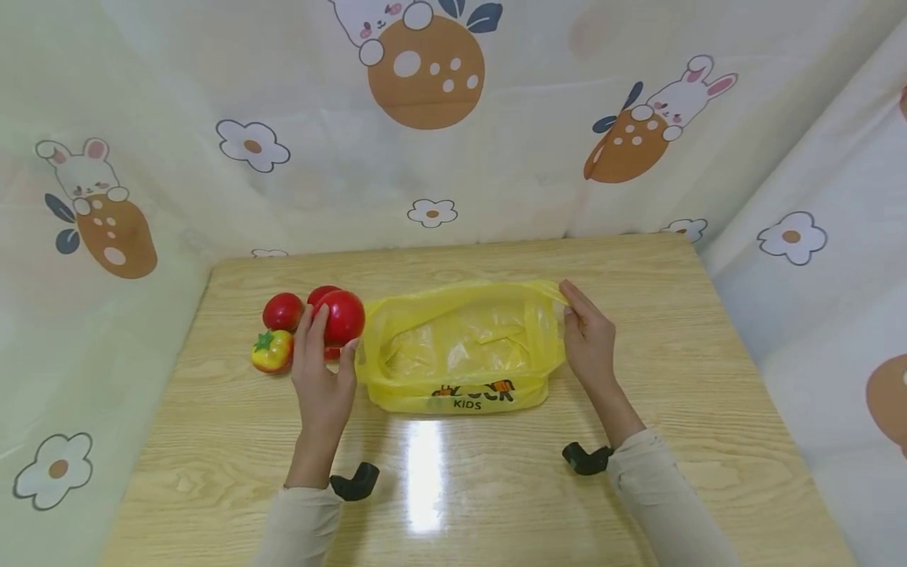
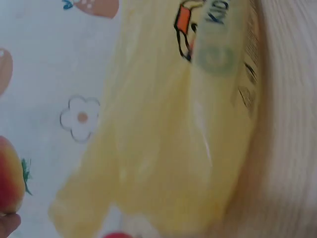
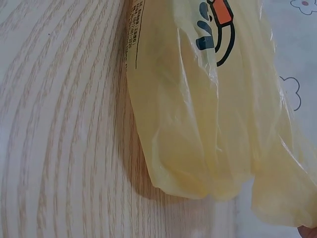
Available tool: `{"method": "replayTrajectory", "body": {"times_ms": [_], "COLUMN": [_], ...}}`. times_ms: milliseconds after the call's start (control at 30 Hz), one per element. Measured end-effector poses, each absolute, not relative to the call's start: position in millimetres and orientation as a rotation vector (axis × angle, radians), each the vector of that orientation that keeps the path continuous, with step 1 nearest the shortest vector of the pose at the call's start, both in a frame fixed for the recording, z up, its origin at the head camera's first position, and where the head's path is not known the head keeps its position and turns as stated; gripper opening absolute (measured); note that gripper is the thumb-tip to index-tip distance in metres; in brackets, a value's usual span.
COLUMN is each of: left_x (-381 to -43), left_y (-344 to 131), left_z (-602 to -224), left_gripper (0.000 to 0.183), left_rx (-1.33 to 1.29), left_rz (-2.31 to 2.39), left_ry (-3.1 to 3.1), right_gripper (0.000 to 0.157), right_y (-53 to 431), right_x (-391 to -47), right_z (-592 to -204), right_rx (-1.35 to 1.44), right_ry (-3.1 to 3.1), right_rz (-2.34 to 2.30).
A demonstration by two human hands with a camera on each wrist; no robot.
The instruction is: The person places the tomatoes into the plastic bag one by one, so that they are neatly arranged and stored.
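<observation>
My left hand (image 1: 322,386) holds a round red toy fruit (image 1: 345,316) between fingers and thumb, beside the left rim of a yellow plastic bag (image 1: 460,398). In the left wrist view this fruit (image 2: 10,176) has a yellowish side and a green leafy tip, with a fingertip just under it. The bag lies on its base with its mouth spread and its lettered side toward me. My right hand (image 1: 591,342) pinches the bag's upper right corner. In the right wrist view, the bag's side (image 3: 198,124) fills the middle and a fingertip shows low at the right edge.
Left of the bag stand a red toy fruit (image 1: 283,312) and a yellow-red one with a green top (image 1: 272,351). Another red one (image 1: 324,293) is partly hidden behind the held fruit. A patterned curtain (image 1: 524,181) rises behind the wooden table (image 1: 510,504).
</observation>
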State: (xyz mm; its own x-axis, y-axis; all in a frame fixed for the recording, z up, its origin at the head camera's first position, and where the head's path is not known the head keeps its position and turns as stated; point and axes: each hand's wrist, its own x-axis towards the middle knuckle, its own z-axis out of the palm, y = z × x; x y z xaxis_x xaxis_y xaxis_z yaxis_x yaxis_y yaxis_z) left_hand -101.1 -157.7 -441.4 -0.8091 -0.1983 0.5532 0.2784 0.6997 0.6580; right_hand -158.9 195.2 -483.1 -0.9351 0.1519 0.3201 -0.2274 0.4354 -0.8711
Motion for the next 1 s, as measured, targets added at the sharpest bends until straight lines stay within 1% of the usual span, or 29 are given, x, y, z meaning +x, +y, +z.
{"method": "replayTrajectory", "body": {"times_ms": [300, 500, 767, 1000], "left_x": [-112.2, -115.1, -120.2, -127.3], "left_y": [-130.6, -115.3, -99.4, -86.9], "left_z": [-435.7, -438.1, -456.7, -477.5], "left_gripper": [0.060, 0.059, 0.061, 0.061], "left_rx": [-0.245, -0.300, -0.407, -0.532], "left_rz": [-1.054, -1.051, -0.992, -0.867], "left_ry": [-2.344, -2.389, -2.528, -2.812], "right_gripper": [0.039, 0.040, 0.039, 0.038], "right_y": [195.4, 194.5, 194.3, 195.0], "right_x": [-158.5, -157.7, -156.4, -154.0], "right_z": [-482.2, -480.0, -482.8, -484.6], "right_rx": [0.062, 0.062, 0.070, 0.081], "right_ry": [-2.346, -2.350, -2.328, -2.320], "right_rz": [1.498, 1.483, 1.490, 1.469]}}
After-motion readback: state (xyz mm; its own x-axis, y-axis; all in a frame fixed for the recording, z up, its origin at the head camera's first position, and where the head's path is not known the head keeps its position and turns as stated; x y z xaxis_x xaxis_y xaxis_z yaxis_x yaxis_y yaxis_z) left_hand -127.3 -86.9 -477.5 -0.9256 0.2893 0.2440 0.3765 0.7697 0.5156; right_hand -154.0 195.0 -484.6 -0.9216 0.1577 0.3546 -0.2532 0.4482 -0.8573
